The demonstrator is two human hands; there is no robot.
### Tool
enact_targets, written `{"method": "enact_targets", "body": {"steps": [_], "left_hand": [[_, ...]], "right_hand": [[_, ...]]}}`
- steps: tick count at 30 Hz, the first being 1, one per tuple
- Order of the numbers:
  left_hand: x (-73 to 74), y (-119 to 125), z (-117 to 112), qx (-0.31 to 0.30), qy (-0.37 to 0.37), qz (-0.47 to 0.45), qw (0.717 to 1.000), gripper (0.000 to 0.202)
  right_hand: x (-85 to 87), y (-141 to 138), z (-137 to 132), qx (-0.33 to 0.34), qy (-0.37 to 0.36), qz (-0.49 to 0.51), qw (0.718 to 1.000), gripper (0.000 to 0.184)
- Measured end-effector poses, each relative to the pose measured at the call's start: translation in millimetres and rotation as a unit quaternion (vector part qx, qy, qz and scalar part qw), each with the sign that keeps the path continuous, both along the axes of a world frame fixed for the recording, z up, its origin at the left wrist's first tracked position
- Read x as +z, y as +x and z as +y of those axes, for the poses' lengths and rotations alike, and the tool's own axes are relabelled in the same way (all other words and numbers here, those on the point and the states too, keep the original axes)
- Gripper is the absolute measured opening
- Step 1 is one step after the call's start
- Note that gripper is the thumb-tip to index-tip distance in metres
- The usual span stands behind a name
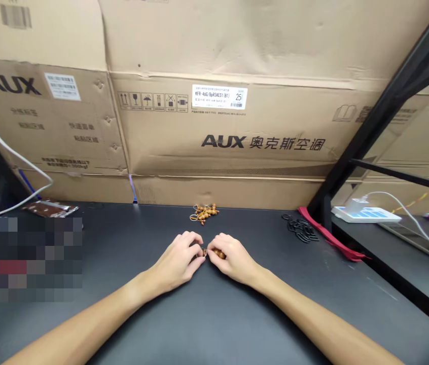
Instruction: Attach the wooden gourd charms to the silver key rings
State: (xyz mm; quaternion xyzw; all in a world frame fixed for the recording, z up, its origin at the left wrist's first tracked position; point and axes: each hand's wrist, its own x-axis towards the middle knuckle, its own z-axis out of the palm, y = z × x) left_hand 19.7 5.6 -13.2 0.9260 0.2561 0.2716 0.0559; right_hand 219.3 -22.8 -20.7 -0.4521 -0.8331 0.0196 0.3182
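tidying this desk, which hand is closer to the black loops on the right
Right hand: it is left of the black loops and nearer the person. The left hand lies farther off, beyond the right hand. Both pinch a small wooden bead.

A wall of stacked brown corrugated cardboard cartons [214,45] rises behind a matte black tabletop [275,309], its creased panels printed with a black AUX logo [222,142] and carrying a white barcode label [219,97]. On the right, a black metal frame [380,106] runs diagonally upward beside the tabletop. Beyond it, a lower dark shelf [400,263] holds a flat white-and-blue power strip [366,214] with a white cable [400,210] curving from it. A second white cable [12,157] loops down the left side against the cartons.
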Motion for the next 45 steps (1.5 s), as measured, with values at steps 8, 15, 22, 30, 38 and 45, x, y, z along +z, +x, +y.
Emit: {"method": "enact_targets", "body": {"steps": [8, 15, 22, 30, 38, 45], "left_hand": [[2.8, 0.8, -1.4, 0.000, 0.013, 0.016, 1.000, 0.023], [2.8, 0.4, -2.8, 0.003, -0.005, 0.010, 1.000, 0.015], [2.0, 0.6, -2.5, 0.019, 0.028, 0.019, 0.999, 0.016], [1.1, -0.2, -1.0, -0.009, 0.010, 0.005, 1.000, 0.017], [3.5, 0.1, -4.6, -0.001, 0.010, -0.004, 1.000, 0.010], [0.7, 0.2, -1.8, 0.011, 0.018, -0.007, 1.000, 0.013]], "right_hand": [[1.0, -0.4, 0.1, 0.005, 0.010, -0.012, 1.000, 0.012], [0.9, -0.8, 0.2, -0.010, 0.009, -0.001, 1.000, 0.012], [2.5, 0.7, -1.9, 0.039, -0.003, 0.014, 0.999, 0.013], [2.0, 0.9, 1.1, 0.002, -0.003, 0.022, 1.000, 0.013], [3.9, 1.2, 0.4, 0.021, -0.016, 0.045, 0.999, 0.014], [5.5, -1.8, -3.0, 0.030, -0.022, 0.049, 0.998, 0.014]]}}
